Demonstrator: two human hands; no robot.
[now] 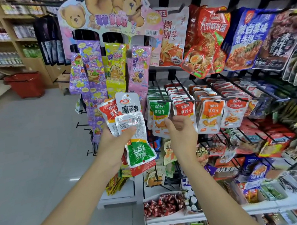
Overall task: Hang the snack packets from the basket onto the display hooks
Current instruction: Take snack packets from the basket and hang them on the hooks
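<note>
We read the snack packets (130, 125) as thin plastic film, glossy and crinkled, with white glare on the clear one (its print sits under a wrinkled skin). The display hooks (161, 92) look like slim black metal rod, smooth with a matt coat. The hanging bags (204, 40) above them are shiny laminated plastic. The bear header (108, 12) seems to be printed card with a soft sheen. The basket (25, 85) is red moulded plastic, fairly dull. We take the shelves (35, 67) for pale wood-look board, and the floor (28, 143) for smooth grey tile, faintly reflective.
</note>
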